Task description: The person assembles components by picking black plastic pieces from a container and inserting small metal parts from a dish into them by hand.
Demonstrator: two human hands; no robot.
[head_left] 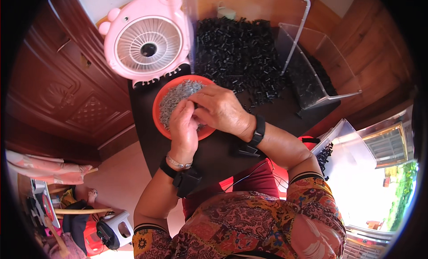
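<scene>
An orange-red bowl [156,113] full of small grey metal-looking pieces [178,95] stands on the dark table. Over its right side my two hands meet, fingertips together. My left hand [183,126] is closed in a pinch, thumb and fingers pointing up toward the other hand. From the right, my right hand [224,108] comes in with curled fingers, also pinching. Whatever lies between the fingers is too small and covered to make out. Behind the hands spreads a large heap of small black tube-like parts [238,51].
A pink animal-shaped fan [148,45] stands behind the bowl. Clear plastic walls flank the black heap, and a clear bin [323,71] holds more black parts at right. Dark table surface [214,158] shows near me. Another clear container [343,143] sits low at right.
</scene>
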